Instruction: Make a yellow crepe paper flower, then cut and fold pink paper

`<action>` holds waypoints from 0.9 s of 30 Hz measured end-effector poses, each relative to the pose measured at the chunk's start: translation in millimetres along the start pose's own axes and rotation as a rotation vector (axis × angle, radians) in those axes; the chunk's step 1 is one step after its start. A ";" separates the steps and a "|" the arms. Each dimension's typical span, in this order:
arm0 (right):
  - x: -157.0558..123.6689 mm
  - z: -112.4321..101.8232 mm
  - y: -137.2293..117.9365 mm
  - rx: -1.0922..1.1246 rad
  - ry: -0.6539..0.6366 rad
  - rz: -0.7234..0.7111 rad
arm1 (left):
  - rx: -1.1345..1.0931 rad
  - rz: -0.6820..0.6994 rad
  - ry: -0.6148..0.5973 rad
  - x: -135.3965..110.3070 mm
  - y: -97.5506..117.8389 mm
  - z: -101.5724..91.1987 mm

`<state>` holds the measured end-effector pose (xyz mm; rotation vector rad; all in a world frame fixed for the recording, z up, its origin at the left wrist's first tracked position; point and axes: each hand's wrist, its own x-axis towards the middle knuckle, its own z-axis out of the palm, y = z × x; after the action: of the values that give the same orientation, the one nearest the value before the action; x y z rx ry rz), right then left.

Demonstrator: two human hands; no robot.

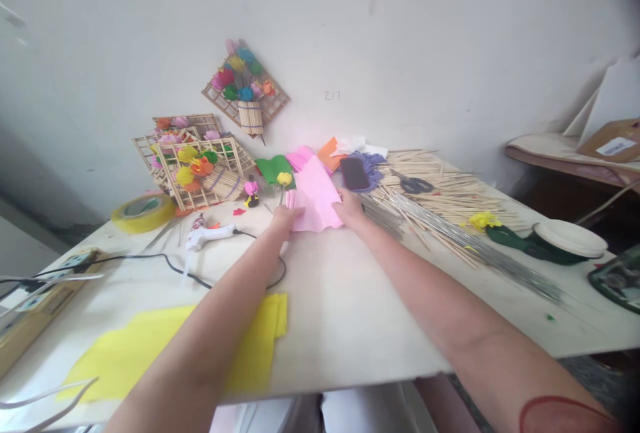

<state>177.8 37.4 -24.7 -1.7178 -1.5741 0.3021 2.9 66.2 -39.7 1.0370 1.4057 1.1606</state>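
A sheet of light pink crepe paper (pixel 316 196) is stretched between my two hands near the back of the table. My left hand (pixel 287 217) grips its left edge, where the paper looks folded or rolled. At the right edge, the fingers of my right hand (pixel 349 207) close on the same sheet. Behind it lie green paper (pixel 273 167), brighter pink paper (pixel 299 157) and orange paper (pixel 330 153). A small yellow paper flower (pixel 285 178) shows just left of the sheet. Yellow crepe paper (pixel 135 339) lies partly under my left forearm.
A white glue gun (pixel 210 236) with a black cord, yellow tape (pixel 143 211) and a power strip (pixel 50 293) are at left. Bamboo sticks (pixel 450 186), scissors (pixel 413 184), wires (pixel 475 253), a phone (pixel 354 173) and a white-lidded container (pixel 570 239) lie right. Flower-decorated lattice frames (pixel 197 169) lean against the wall.
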 end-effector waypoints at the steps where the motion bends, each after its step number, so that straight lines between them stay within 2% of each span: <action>1: 0.3 -2.6 -0.4 -0.009 0.014 -0.005 | 0.028 -0.016 -0.037 0.8 2.9 0.5; 4: 1.8 -10.6 -1.1 -0.013 0.058 -0.037 | 0.085 -0.078 -0.111 0.2 14.7 2.6; 9: 3.8 -21.7 -2.0 -0.114 0.115 -0.058 | 0.101 -0.137 -0.031 -7.1 24.9 5.4; 16: 0.2 -32.9 -3.8 -0.293 0.130 -0.107 | 0.110 -0.077 0.043 -9.6 13.6 -3.5; 20: 0.1 -36.4 -4.5 -0.389 0.113 -0.102 | 0.149 -0.032 0.078 -9.9 3.8 -2.1; 23: 4.7 -34.4 -9.8 -0.443 0.079 -0.089 | 0.234 0.001 0.105 -10.1 0.5 1.3; 27: 20.0 -23.1 -22.8 -0.473 -0.012 -0.061 | 0.263 -0.029 0.115 -9.1 1.6 4.0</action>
<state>179.7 45.9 12.4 -2.0122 -1.8033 -0.1030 8.1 58.1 -36.8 1.1415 1.6921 1.0467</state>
